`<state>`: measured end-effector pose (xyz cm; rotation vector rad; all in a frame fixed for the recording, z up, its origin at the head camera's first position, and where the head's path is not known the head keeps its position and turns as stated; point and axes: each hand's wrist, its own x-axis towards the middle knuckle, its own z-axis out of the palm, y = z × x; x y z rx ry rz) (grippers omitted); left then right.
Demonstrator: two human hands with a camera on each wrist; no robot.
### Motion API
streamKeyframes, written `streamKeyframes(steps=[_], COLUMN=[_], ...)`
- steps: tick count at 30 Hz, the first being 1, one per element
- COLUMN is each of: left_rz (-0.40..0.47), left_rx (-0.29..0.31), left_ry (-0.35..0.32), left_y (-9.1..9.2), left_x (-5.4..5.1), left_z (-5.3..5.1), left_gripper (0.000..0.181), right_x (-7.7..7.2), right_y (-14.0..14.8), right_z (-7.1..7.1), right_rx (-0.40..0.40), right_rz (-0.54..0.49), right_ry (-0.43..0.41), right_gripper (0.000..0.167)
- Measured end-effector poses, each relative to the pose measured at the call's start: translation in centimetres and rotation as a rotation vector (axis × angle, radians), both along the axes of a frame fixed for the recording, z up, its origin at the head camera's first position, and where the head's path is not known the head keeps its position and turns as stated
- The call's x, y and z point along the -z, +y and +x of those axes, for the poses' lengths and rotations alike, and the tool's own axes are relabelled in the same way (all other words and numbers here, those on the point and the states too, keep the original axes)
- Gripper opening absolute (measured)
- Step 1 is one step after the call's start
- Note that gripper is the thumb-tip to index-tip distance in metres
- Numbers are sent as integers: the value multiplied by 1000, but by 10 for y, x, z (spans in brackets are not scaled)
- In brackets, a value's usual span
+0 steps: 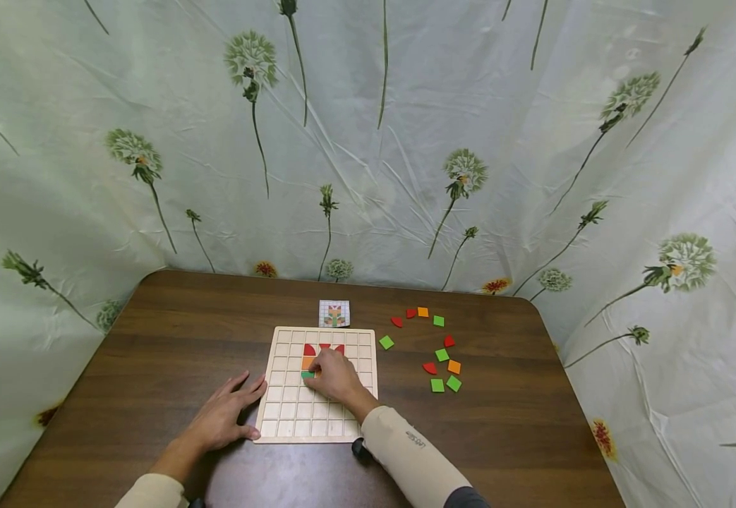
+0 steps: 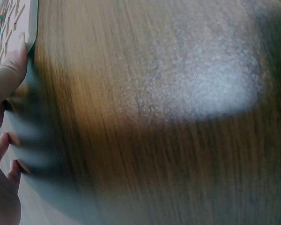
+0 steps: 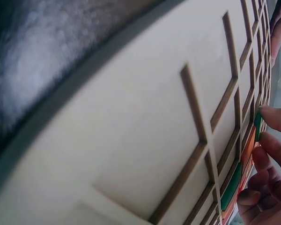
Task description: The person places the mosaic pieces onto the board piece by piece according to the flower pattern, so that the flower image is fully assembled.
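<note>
A pale wooden grid board [image 1: 286,409] lies on the table, with red pieces [image 1: 309,350] and an orange piece [image 1: 308,363] in its upper middle cells. My right hand [image 1: 337,379] is over the board. In the right wrist view, the fingertips of my right hand [image 3: 271,159] pinch a green piece [image 3: 258,125] at the grid; a second green piece [image 3: 231,188] sits nearer the camera. My left hand [image 1: 223,415] rests spread at the board's left edge, its thumb touching the lower corner; the left wrist view also shows this hand [image 2: 4,89] against the board [image 2: 32,23].
A small printed pattern card [image 1: 334,314] lies just behind the board. Right of the board are scattered loose green [image 1: 437,385], red [image 1: 429,368] and orange [image 1: 454,367] pieces. A curtain with dandelion prints [image 1: 368,141] hangs behind the brown table [image 1: 501,437].
</note>
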<state>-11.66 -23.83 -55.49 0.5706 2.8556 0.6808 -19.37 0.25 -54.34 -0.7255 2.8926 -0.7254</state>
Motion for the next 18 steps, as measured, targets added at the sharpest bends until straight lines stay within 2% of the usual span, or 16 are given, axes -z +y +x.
streamKeyframes(steps=[18], left_rz=[8], left_rx=[8], left_ry=[12], left_y=[0], left_x=[0], left_z=[1], left_gripper=[91], right_x=[2], right_y=[-2], right_z=[3], right_rx=[55], right_rz=[4], right_ry=[-2], right_gripper=[10])
